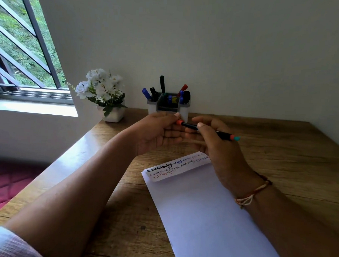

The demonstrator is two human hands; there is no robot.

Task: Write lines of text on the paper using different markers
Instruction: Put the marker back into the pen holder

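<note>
**Two hands, one marker, held over the desk**

Both hands are up off the wood and meeting on a single marker (190,126), which lies almost level in the air between them, just in front of the pen holder (184,111). The left hand (156,129) pinches the orange end (179,122) between thumb and fingertips, a tight, narrow grip. The right hand (217,142) has its fingers curled round the black barrel, thumb on top, and the far end pokes out past its knuckles with an orange band and a teal tip (236,138). A thread bracelet (253,193) sits on the right wrist.

Down below, the paper (205,218) lies angled on the wooden desk (281,154), near the right forearm and under both hands. Its far end carries handwritten lines (174,168) in black, blue and red ink; the words are too small to read.

Back against the wall, the holder stands with several more markers (162,84) upright in it, blue, black and red caps showing. Left of it, white flowers (100,85) in a small white pot (114,114), and beyond them a window (22,42) with green leaves outside.
</note>
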